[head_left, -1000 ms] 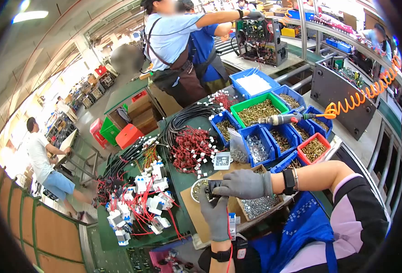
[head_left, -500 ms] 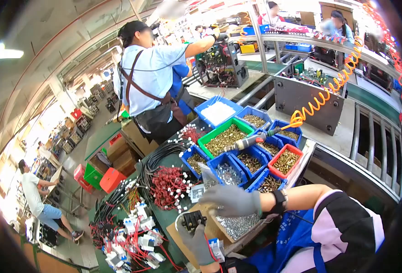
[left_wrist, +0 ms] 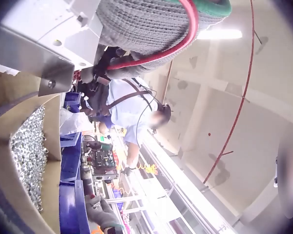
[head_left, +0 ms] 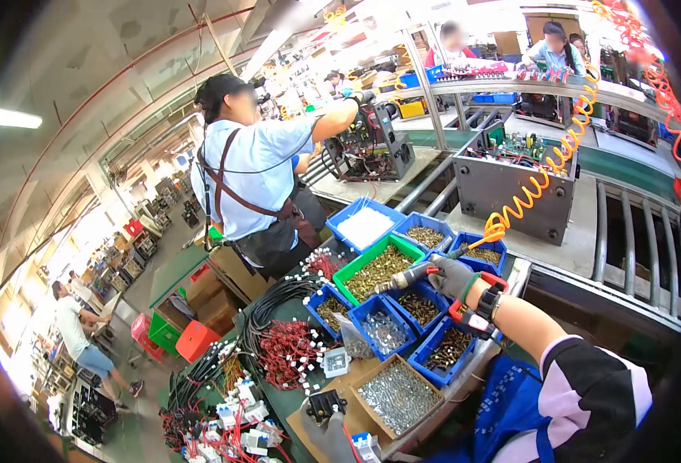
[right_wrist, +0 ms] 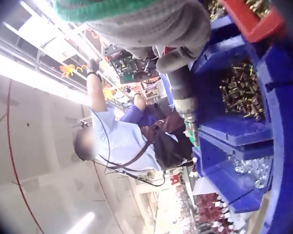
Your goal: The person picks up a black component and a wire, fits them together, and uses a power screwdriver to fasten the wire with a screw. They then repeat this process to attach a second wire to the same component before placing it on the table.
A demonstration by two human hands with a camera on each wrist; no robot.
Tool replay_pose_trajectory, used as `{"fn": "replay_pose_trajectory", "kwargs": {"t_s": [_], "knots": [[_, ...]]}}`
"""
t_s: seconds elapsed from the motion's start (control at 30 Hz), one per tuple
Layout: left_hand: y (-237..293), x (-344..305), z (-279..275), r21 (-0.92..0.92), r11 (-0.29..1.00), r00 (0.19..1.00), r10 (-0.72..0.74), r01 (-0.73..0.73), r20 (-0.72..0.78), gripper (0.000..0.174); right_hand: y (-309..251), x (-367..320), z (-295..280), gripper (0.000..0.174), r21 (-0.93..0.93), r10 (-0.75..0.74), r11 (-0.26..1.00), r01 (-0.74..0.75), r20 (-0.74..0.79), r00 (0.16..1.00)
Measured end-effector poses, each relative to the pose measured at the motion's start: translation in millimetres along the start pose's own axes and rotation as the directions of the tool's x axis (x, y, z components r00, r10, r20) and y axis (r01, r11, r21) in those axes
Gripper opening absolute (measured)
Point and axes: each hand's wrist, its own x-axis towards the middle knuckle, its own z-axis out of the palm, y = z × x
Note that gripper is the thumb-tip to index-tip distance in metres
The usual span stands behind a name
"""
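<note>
My gloved right hand [head_left: 454,278] grips the air screwdriver [head_left: 403,279], which lies slantwise over the parts bins with its bit end towards the green bin [head_left: 379,266]. In the right wrist view, gloved fingers [right_wrist: 185,57] curl round the dark driver body [right_wrist: 183,85]. Low in the head view, my gloved left hand [head_left: 331,438] holds a small black block-shaped part [head_left: 325,404]. A red wire [left_wrist: 161,59] runs across the left glove in the left wrist view. Beside that hand is a white switch-like part [left_wrist: 58,31] with a metal plate [left_wrist: 56,84].
A cardboard box of silvery hardware [head_left: 398,393] stands right of my left hand. Blue bins [head_left: 441,370] of brass-coloured and silvery pieces surround the driver. Red wire bundles [head_left: 286,343] lie leftward. An orange coiled hose [head_left: 525,204] reaches the driver. Another person [head_left: 255,177] stands beyond the bench.
My right hand has left the black part, moved up and right to the bins, and taken hold of the air screwdriver. My left hand still holds the black part, now lower in view.
</note>
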Motion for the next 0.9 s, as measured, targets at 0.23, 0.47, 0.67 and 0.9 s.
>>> {"fn": "replay_pose_trajectory", "kwargs": {"t_s": [0.23,0.47,0.67,0.9], "knots": [[-6.5,5.1,-5.9,0.055,0.998,0.997,-0.007,0.002,0.073,0.043,-4.5,-6.3,9.9,0.021,-0.348,-0.025,0.938,0.006,-0.051,0.998],[0.2,5.7,6.1,-0.175,0.978,0.992,-0.123,0.116,-0.03,0.063,5.0,-17.9,29.5,0.016,-0.29,-0.331,0.906,0.31,-0.025,0.943],[-6.2,9.0,-1.5,-0.005,1.0,1.0,-0.011,0.011,0.007,0.058,-38.0,-126.7,89.9,0.017,-0.305,-0.73,0.521,0.797,0.325,0.601],[16.3,3.1,14.1,-0.106,0.988,0.993,-0.113,0.109,-0.039,0.056,22.7,-238.9,111.0,0.045,0.111,-0.82,0.448,0.887,0.447,0.358]]}}
